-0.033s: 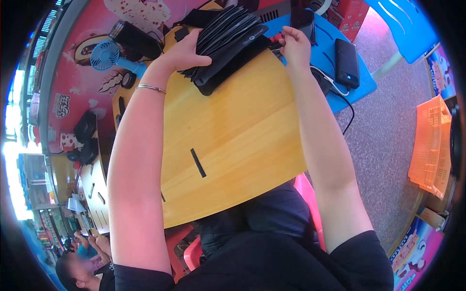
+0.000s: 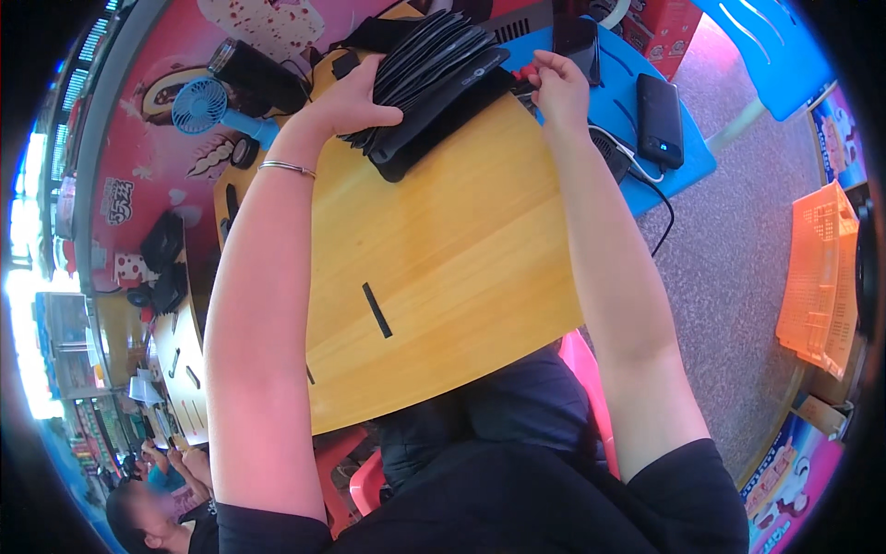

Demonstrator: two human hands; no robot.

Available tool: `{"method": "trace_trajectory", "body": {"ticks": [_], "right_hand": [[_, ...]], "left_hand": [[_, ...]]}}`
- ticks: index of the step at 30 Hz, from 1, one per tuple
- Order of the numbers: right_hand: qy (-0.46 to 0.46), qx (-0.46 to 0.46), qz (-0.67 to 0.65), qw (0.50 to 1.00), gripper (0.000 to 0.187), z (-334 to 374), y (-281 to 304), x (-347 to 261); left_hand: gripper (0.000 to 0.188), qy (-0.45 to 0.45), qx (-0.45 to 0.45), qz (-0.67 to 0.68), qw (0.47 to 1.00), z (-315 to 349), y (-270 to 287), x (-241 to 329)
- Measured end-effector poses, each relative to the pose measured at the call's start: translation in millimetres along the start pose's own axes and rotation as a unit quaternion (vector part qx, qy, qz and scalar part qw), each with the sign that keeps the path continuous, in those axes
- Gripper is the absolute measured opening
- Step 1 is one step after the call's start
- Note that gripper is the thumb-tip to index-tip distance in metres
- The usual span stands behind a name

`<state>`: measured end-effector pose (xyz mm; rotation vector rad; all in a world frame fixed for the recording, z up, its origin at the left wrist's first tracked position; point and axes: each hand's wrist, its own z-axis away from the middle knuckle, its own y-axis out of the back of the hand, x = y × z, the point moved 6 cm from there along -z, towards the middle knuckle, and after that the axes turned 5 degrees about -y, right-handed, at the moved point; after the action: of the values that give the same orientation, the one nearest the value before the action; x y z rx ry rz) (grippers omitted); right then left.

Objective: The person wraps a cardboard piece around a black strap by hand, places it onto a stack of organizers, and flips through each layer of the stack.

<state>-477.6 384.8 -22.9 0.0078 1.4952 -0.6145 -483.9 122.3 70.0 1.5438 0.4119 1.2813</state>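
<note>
A thick stack of flat black sleeves (image 2: 426, 66) stands on edge at the far end of the wooden table (image 2: 443, 249), fanned apart along the top. My left hand (image 2: 349, 106) grips its left end, thumb across the near side; the other fingers are partly hidden behind the stack. Beyond the stack's right end, my right hand (image 2: 563, 90) is closed in a pinch beside a small red item (image 2: 527, 71). What lies between those fingertips is too small to make out. A short black strip (image 2: 377, 310) lies on the table between my forearms.
A blue stool (image 2: 688, 171) on the right carries a black power bank (image 2: 658, 120), a phone (image 2: 577, 46) and cables. At the far left are a blue handheld fan (image 2: 200, 106) and a black bottle (image 2: 258, 76). An orange basket (image 2: 817, 277) stands right; another person (image 2: 152, 517) sits lower left.
The fingertips of my right hand have shifted very slightly to the left. My left hand and the stack are as before.
</note>
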Motion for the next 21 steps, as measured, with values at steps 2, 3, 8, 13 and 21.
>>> {"method": "trace_trajectory", "body": {"ticks": [2, 3, 8, 13, 21], "right_hand": [[-0.004, -0.009, 0.002, 1.000, 0.024, -1, -3, 4], [-0.004, -0.010, 0.001, 1.000, 0.024, -2, -3, 6], [0.046, -0.074, 0.098, 0.991, 0.026, -2, -12, 6], [0.092, -0.099, 0.086, 0.987, 0.028, -2, -18, 6], [0.088, -0.106, 0.144, 0.980, 0.034, 1, -19, 6]], "left_hand": [[0.090, -0.002, 0.003, -0.001, 1.000, 0, -1, -5], [0.090, -0.015, 0.018, -0.002, 1.000, -1, 0, -5], [0.092, -0.029, 0.036, 0.003, 0.999, 0, 1, -5], [0.087, 0.003, 0.007, 0.005, 1.000, 0, 1, -7], [0.089, 0.001, 0.003, -0.009, 1.000, 3, 2, 1]]}}
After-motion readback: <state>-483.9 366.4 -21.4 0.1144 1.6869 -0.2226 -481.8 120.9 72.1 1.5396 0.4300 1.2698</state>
